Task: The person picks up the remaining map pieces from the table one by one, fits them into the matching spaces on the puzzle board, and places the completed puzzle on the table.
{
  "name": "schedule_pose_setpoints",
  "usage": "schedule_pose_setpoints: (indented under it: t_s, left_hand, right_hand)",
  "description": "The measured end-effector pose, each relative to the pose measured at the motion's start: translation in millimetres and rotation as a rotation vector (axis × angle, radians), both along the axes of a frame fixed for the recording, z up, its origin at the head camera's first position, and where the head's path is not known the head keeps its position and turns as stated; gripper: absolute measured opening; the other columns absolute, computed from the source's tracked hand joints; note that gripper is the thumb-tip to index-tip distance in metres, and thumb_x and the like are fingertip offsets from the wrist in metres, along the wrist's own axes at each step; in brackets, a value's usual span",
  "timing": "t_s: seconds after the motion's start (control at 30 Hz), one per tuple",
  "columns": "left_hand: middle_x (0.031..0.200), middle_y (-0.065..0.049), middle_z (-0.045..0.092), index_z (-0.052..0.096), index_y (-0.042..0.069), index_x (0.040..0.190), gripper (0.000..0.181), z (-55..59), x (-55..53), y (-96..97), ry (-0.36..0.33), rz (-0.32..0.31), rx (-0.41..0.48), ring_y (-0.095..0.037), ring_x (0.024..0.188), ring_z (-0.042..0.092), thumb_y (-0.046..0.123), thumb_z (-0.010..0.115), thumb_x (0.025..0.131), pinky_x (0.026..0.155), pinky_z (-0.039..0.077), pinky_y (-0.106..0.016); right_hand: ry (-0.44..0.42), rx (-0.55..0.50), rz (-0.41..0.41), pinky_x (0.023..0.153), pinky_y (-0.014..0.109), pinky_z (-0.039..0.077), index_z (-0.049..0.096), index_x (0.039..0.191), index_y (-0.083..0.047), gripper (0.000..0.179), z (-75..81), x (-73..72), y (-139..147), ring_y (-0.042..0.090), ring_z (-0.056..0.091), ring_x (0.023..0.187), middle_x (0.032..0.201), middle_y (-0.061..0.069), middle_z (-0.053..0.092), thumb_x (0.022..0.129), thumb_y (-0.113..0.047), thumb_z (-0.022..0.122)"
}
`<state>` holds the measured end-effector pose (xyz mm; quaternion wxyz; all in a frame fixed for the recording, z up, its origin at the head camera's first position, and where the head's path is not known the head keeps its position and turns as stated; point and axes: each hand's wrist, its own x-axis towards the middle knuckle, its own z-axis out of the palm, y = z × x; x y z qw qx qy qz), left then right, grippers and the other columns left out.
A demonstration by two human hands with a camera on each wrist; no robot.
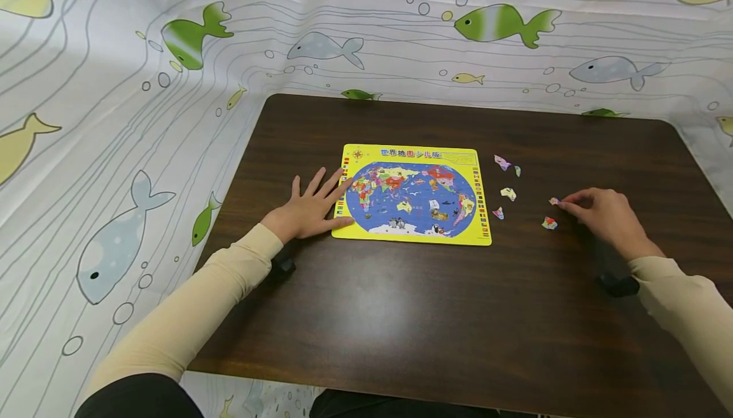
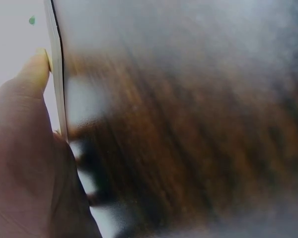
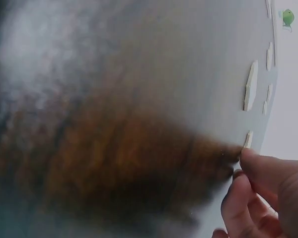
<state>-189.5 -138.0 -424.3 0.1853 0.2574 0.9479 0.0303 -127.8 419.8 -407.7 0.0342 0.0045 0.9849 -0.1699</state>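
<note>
1. We look down on a dark brown table [image 1: 389, 316] with rounded far corners.
2. A yellow-bordered world map board [image 1: 411, 196] lies flat, left of the table's middle and closer to its far edge than its near edge. We see a blue oval with bright land shapes and animals, under a title in Chinese characters.
3. The left hand [image 1: 309, 211], fingers spread and grasping nothing, rests at the board's left side, thumb and fingertips touching the border.
4. Towards the table's right edge, the right hand [image 1: 609, 217] pinches a small piece [image 1: 553, 202] between thumb and forefinger; we cannot tell whether that piece touches the table.
5. Just beside it, on the near side, lies a red-and-green piece [image 1: 550, 223].
6. Nearer the board's right side, we find a pinkish-purple piece [image 1: 501, 162], a tiny greenish piece [image 1: 518, 171], a pale yellow piece [image 1: 508, 194] and a small multicoloured piece [image 1: 498, 213].
7. Beyond the far and left edges hangs white cloth [image 1: 395, 36] printed with fish.
</note>
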Motion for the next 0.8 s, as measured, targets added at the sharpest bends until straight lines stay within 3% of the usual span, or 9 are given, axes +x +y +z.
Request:
schedule_pose_setpoints:
  t_s: [0.23,0.33,0.47,0.6,0.8]
  left_hand:
    - [0.16,0.007,-0.02,-0.01,0.041,0.151,0.086,-0.3,-0.6,-0.2,-0.004,0.001,-0.006,-0.031,0.149,-0.015,0.081,0.027,0.084,0.109,-0.008,-0.071]
    - [0.16,0.007,-0.02,-0.01,0.041,0.151,0.086,-0.3,-0.8,-0.9,-0.005,0.003,-0.006,-0.031,0.149,-0.015,0.081,0.026,0.083,0.109,-0.007,-0.072]
    - [0.16,0.007,-0.02,-0.01,0.042,0.151,0.086,-1.0,-1.3,-2.2,0.0,0.01,0.0,-0.031,0.149,-0.015,0.081,0.027,0.083,0.109,-0.007,-0.071]
    - [0.16,0.008,-0.02,-0.01,0.042,0.151,0.086,-1.7,-1.4,-2.7,-0.004,0.009,0.001,-0.031,0.148,-0.016,0.081,0.026,0.083,0.109,-0.007,-0.071]
    - [0.16,0.008,-0.022,-0.012,0.043,0.15,0.087,-2.3,-2.1,-1.6,-0.006,0.003,-0.007,-0.03,0.148,-0.017,0.084,0.023,0.081,0.109,-0.008,-0.071]
  right_hand:
    - [-0.013,0.009,-0.02,0.05,0.029,0.037,0.068,0.109,0.001,0.05,-2.1,2.4,-1.5,0.016,0.053,0.058,0.069,0.008,0.068,0.094,-0.045,0.055]
    - [-0.039,0.007,-0.007,0.052,0.029,0.037,0.067,0.11,0.0,0.052,0.0,1.3,-0.8,0.021,0.051,0.063,0.082,0.016,0.068,0.093,-0.048,0.056]
    - [-0.063,-0.004,0.074,0.06,0.035,0.042,0.063,0.115,-0.003,0.048,5.0,-6.1,4.1,0.025,0.053,0.077,0.107,0.021,0.064,0.091,-0.045,0.06]
    - [-0.052,0.019,0.171,0.067,0.042,0.046,0.062,0.121,-0.008,0.046,5.8,-13.3,10.5,0.024,0.054,0.083,0.113,0.016,0.059,0.089,-0.041,0.065]
    - [0.006,0.014,0.172,0.062,0.027,0.039,0.072,0.108,-0.017,0.029,-2.6,-13.7,19.1,0.011,0.045,0.076,0.105,0.008,0.06,0.086,-0.037,0.07]
